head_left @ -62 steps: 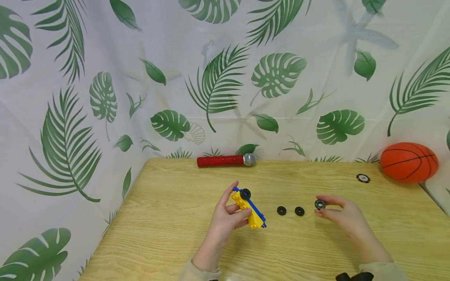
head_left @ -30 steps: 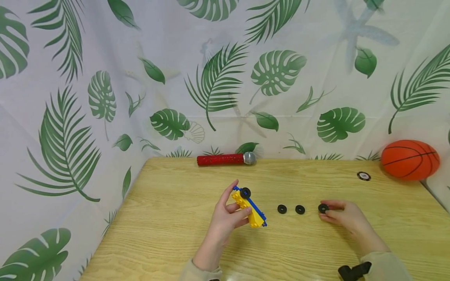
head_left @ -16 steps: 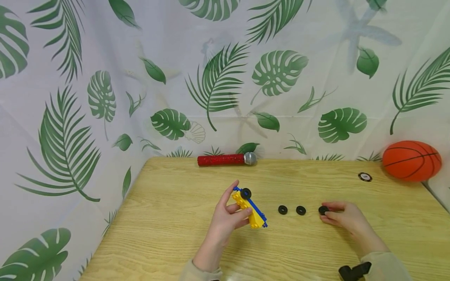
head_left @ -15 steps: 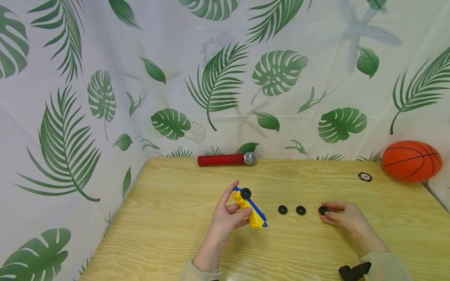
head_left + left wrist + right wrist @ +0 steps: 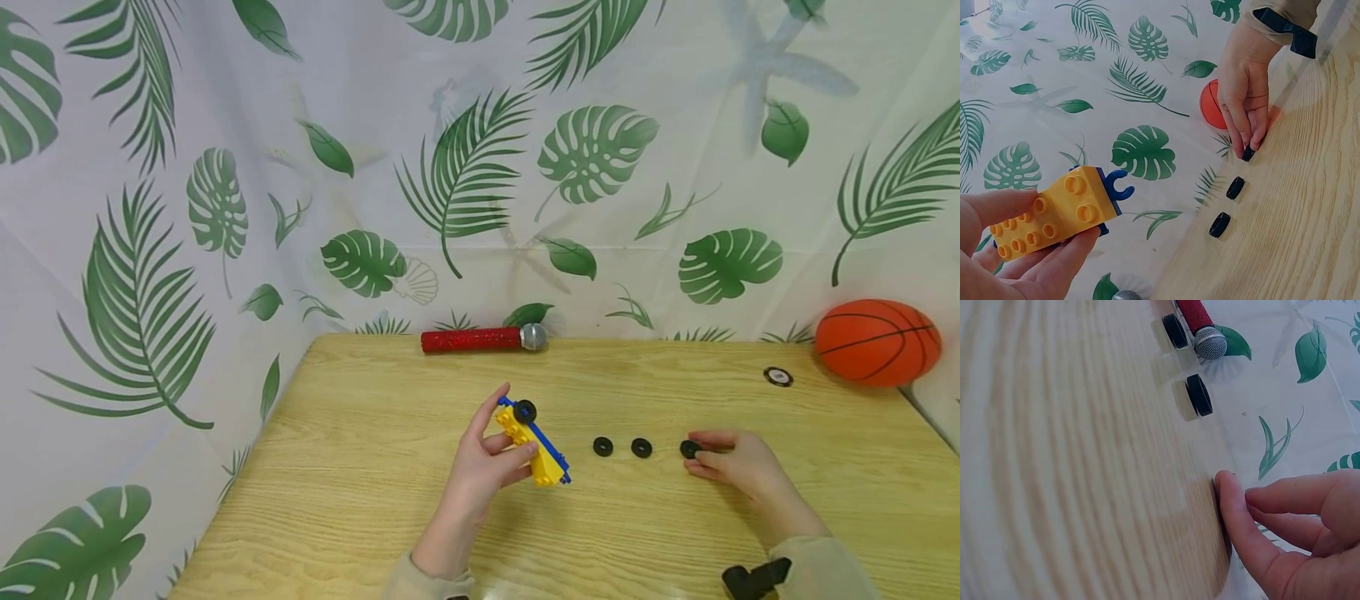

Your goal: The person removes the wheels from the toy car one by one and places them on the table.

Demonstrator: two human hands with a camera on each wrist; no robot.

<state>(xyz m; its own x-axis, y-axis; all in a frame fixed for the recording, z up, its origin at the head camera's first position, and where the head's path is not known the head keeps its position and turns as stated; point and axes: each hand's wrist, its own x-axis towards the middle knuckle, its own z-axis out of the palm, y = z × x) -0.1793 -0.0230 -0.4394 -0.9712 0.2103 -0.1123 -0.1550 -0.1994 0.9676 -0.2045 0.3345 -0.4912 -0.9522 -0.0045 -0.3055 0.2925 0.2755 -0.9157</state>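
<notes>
Raised over the middle of the table in the head view, my left hand (image 5: 483,467) grips a yellow-and-blue toy car (image 5: 545,471), tilted, with one black wheel (image 5: 525,412) showing. The left wrist view shows its studded yellow side and a blue hook at the end. To the right, my right hand (image 5: 742,462) pinches a small black toy tyre (image 5: 688,450) at the tabletop. In the right wrist view the fingers hide that tyre. Two more black tyres, one nearer the car (image 5: 597,450) and one nearer my right hand (image 5: 634,451), lie flat between the hands.
A red microphone (image 5: 472,340) with a silver head lies along the back edge of the wooden table (image 5: 337,500). An orange basketball (image 5: 877,343) sits at the back right corner, beside a round black-and-white chip (image 5: 778,377). A leaf-patterned cloth (image 5: 480,67) hangs behind.
My right hand has lowered its tyre from a raised, face-on pose to the tabletop, in line with the other two. It has stayed there since, and my left hand has barely moved.
</notes>
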